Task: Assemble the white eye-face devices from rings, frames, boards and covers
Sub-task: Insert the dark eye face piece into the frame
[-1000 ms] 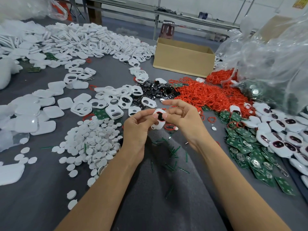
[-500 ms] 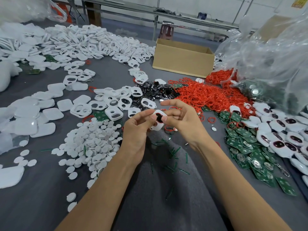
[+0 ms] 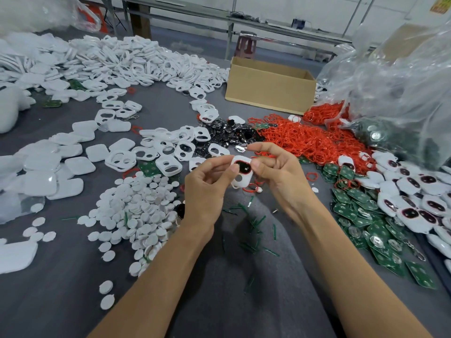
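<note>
**One frame in hand, part-built; a small pile done, heaps of parts to go.**

I hold the white frame (image 3: 244, 182) up above the grey table (image 3: 61, 289) between both hands. My left hand (image 3: 207, 189) pinches its left edge between thumb and forefinger, and my right hand (image 3: 280, 176) pinches the right edge, the other fingers loosely curled. The frame's upper opening already carries a dark lens (image 3: 244, 167) rimmed in red. The small round hole below looks empty, so I judge that board and cover have yet to go on. At my right lies a pile of what look like assembled faces (image 3: 415, 191), just beside the green boards (image 3: 353, 211). The red rings (image 3: 305, 140), loose frames (image 3: 168, 164) and white covers (image 3: 73, 162) lie in large heaps, so I reckon most of the job is left.
</note>
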